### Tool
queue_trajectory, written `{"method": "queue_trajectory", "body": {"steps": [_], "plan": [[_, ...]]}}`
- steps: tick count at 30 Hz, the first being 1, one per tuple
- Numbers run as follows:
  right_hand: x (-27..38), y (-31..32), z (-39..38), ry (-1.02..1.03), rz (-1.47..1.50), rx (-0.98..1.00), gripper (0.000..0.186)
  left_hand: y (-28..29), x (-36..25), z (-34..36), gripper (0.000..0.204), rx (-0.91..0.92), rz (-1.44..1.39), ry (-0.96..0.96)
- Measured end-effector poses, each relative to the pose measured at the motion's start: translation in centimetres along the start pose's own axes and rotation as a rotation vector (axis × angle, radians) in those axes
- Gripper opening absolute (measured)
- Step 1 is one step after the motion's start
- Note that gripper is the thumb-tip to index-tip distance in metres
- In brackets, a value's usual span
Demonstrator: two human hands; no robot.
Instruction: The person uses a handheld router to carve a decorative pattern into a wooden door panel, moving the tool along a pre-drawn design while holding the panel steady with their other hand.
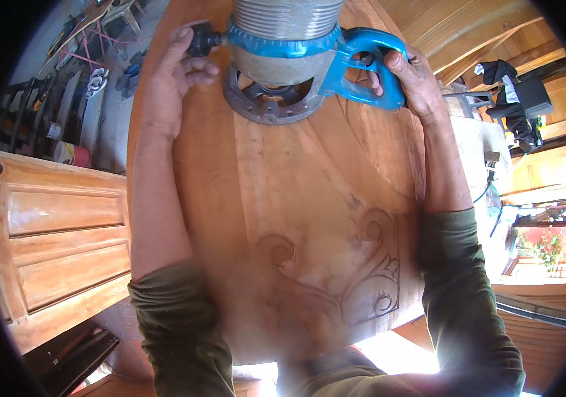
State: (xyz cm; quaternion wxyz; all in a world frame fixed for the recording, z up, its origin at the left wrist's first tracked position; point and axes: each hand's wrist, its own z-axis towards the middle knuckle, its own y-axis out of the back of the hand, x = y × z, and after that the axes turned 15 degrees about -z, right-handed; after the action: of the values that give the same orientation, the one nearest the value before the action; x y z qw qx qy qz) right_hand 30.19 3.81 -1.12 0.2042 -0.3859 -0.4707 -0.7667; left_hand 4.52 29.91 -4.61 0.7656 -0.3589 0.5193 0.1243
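A wood router (pixel 280 56) with a ribbed grey motor housing, blue collar and round open base stands on a broad wooden panel (pixel 263 172) at the far end of my reach. My left hand (pixel 178 73) is curled at its black side knob, thumb against it and fingertips partly bent below. On the other side, my right hand (pixel 418 76) wraps the blue loop handle, with some fingers passing through the opening. Carved scrollwork (pixel 336 271) marks the near right part of the panel. The bit under the router's base cannot be made out.
At the left lies a panelled wooden door (pixel 65 231). Tools and long pieces (pixel 65 119) crowd the floor beyond it. More wooden boards (pixel 547 53) stand at the right, near a dark bundle of cloth (pixel 521 99) and a leafy plant (pixel 549 248).
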Motion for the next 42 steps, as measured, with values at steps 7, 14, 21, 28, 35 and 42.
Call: {"method": "queue_trajectory", "body": {"steps": [7, 14, 21, 28, 35, 42], "plan": [[-0.2, 0.2, 0.0, -0.016, -0.088, 0.005, 0.070, 0.0, -0.5, 0.4, 0.045, 0.050, -0.029, -0.084], [-1.0, -0.2, 0.0, -0.017, -0.087, -0.032, 0.071, 0.4, -1.4, 1.0, 0.055, -0.128, -0.151, -0.065], [-0.9, 0.0, 0.5, -0.013, 0.246, 0.089, 0.060, 0.4, -1.4, 0.5, 0.054, -0.019, 0.001, -0.072], [-1.0, 0.1, 0.3, -0.030, 0.093, 0.051, 0.065, 2.1, -1.7, 1.5, 0.045, -0.087, -0.172, -0.071], [-2.0, 0.3, 0.2, -0.050, -0.017, 0.004, 0.075, 1.2, -2.0, 0.4, 0.045, -0.057, 0.021, -0.008], [-2.2, 0.3, 0.4, -0.027, -0.004, 0.031, 0.081, 0.8, -2.1, -1.1, 0.049, -0.053, -0.063, -0.111]]}}
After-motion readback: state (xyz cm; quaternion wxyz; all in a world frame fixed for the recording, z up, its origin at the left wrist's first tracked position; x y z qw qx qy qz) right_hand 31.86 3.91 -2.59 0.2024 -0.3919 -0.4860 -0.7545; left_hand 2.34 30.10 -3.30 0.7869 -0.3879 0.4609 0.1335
